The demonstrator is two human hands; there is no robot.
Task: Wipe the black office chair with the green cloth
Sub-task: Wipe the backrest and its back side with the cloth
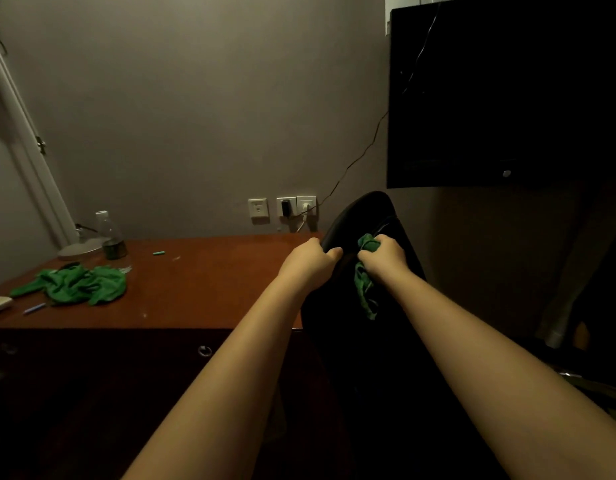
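The black office chair point(365, 216) stands right of the desk, its dark backrest rising in the middle of the view. My left hand point(310, 259) grips the backrest's left edge, fingers curled over it. My right hand point(382, 259) holds a bunched green cloth point(365, 292) against the face of the backrest; part of the cloth hangs below the hand. The chair's lower part is lost in shadow.
A brown wooden desk point(195, 289) is on the left, with another green cloth point(77, 284), a clear bottle point(110, 237), a lamp base point(79, 249) and small pens on it. Wall sockets point(282, 206) sit behind the desk. A black screen point(490, 95) hangs at the upper right.
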